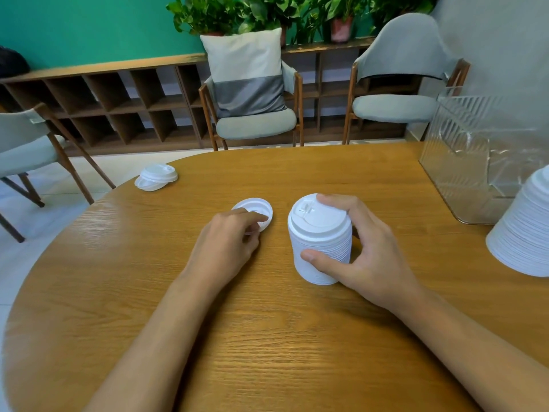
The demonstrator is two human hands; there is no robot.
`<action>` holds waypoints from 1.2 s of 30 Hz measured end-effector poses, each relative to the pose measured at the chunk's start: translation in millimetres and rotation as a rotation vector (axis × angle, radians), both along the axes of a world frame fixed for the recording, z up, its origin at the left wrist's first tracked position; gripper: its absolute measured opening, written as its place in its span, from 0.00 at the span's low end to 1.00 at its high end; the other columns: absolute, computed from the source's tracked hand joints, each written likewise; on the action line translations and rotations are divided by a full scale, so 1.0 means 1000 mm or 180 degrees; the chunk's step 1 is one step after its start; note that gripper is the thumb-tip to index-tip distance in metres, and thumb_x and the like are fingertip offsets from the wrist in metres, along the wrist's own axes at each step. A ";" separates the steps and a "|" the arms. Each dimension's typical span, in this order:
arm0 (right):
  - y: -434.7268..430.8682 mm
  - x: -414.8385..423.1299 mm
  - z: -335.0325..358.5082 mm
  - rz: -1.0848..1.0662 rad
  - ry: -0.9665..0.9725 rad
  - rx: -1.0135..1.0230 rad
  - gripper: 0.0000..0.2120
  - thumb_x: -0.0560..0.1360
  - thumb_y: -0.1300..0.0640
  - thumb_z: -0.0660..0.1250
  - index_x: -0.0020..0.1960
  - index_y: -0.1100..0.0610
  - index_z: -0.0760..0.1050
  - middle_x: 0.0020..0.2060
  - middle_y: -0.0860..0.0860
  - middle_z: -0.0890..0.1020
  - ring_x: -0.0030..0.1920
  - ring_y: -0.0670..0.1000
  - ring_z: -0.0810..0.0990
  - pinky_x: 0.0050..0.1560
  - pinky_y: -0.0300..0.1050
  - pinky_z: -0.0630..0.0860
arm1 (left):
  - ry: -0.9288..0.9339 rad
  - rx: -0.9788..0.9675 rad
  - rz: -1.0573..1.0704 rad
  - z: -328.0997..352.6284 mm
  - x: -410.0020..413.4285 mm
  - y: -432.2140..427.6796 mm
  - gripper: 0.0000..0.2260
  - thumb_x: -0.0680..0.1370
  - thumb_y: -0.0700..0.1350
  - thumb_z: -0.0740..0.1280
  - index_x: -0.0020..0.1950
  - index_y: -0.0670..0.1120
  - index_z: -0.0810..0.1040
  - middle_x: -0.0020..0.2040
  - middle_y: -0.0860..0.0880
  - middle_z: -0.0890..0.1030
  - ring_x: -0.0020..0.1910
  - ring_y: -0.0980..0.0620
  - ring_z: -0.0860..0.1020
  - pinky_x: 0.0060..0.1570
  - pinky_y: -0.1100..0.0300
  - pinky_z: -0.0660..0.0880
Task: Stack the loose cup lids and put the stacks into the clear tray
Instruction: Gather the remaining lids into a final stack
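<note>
A tall stack of white cup lids (319, 233) stands upright on the wooden table (267, 337), and my right hand (365, 254) is wrapped around it, thumb at the front and fingers over the top rim. Just to its left lies one loose white lid (255, 211); my left hand (228, 245) touches its near edge with thumb and forefinger pinched on it. Two more loose lids (156, 176) overlap near the table's far left edge. The clear ribbed tray (475, 162) stands at the far right and looks empty. A second big lid stack (525, 230) sits at the right edge.
Three grey cushioned chairs (255, 114) stand around the far side of the table, one holding a cushion. Behind them runs a low wooden shelf (118, 99) with potted plants on top. The table's rounded edge curves along the left.
</note>
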State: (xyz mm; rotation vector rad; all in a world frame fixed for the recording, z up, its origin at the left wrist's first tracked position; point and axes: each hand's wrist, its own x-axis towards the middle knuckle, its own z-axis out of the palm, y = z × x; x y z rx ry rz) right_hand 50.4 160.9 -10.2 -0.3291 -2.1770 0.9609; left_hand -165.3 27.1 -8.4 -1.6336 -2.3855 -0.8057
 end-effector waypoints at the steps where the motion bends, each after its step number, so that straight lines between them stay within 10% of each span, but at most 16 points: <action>1: 0.000 0.000 0.000 0.0010 -0.0003 0.0004 0.33 0.69 0.41 0.78 0.70 0.43 0.71 0.63 0.37 0.76 0.67 0.42 0.76 0.62 0.35 0.74 | -0.0006 -0.0039 -0.0010 0.000 0.000 0.000 0.19 0.75 0.34 0.72 0.63 0.50 0.85 0.46 0.55 0.83 0.47 0.50 0.82 0.45 0.50 0.79; 11: 0.002 -0.001 0.001 0.0017 0.0021 0.0162 0.32 0.72 0.39 0.75 0.72 0.49 0.72 0.70 0.40 0.74 0.73 0.43 0.71 0.69 0.34 0.68 | -0.1136 0.1269 -0.0007 0.013 0.016 0.004 0.11 0.78 0.42 0.77 0.59 0.50 0.84 0.47 0.54 0.84 0.46 0.54 0.82 0.49 0.57 0.80; 23: -0.002 -0.001 0.002 -0.0008 -0.0028 0.0071 0.37 0.73 0.41 0.76 0.77 0.38 0.64 0.69 0.34 0.73 0.70 0.38 0.72 0.65 0.27 0.66 | -0.4070 0.1824 -0.0943 0.035 0.026 0.001 0.22 0.81 0.36 0.67 0.75 0.47 0.76 0.56 0.44 0.85 0.56 0.48 0.84 0.54 0.49 0.83; 30: -0.002 -0.002 0.002 0.0025 0.0055 0.0171 0.42 0.74 0.43 0.76 0.80 0.37 0.58 0.71 0.27 0.67 0.73 0.33 0.67 0.68 0.26 0.61 | -0.3100 0.1273 -0.1057 0.030 0.035 0.001 0.19 0.80 0.44 0.70 0.72 0.48 0.79 0.39 0.45 0.77 0.38 0.50 0.75 0.40 0.60 0.73; 36: 0.000 -0.002 0.000 0.0037 0.0051 0.0236 0.37 0.74 0.42 0.74 0.79 0.43 0.63 0.70 0.40 0.73 0.70 0.40 0.72 0.66 0.29 0.66 | -0.2607 0.0961 -0.1071 0.026 0.042 0.001 0.15 0.83 0.44 0.70 0.70 0.48 0.80 0.32 0.52 0.74 0.34 0.54 0.74 0.39 0.59 0.73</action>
